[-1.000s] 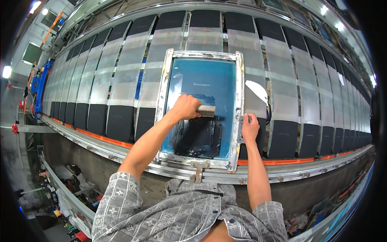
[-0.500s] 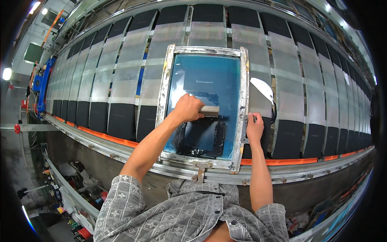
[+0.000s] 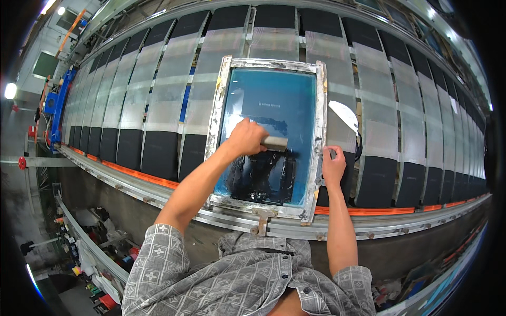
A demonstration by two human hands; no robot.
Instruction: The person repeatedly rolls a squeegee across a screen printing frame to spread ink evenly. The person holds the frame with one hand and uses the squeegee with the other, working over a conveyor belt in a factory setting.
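A blue printing screen [image 3: 269, 92] in a paint-streaked metal frame [image 3: 215, 126] lies over the row of platens, with glossy black ink [image 3: 253, 179] smeared across its lower part. My left hand [image 3: 247, 137] is closed on a squeegee [image 3: 275, 143] just above the ink. My right hand [image 3: 333, 163] is pinched beside the frame's right side, on something small that I cannot make out. A white curved object [image 3: 343, 116] with a dark strip lies just above that hand.
Long platens [image 3: 371, 105] with black ends and pale middles stretch to both sides. A metal rail [image 3: 385, 226] and orange strip [image 3: 363, 210] run along the near edge. A blue machine part [image 3: 55, 105] stands at the left end; cluttered shelving [image 3: 95, 253] sits below left.
The view has shifted a little, with the screen appearing higher and farther right. The ink patch's shape and shine vary between frames. Both hands keep their grips, with little movement against the frame.
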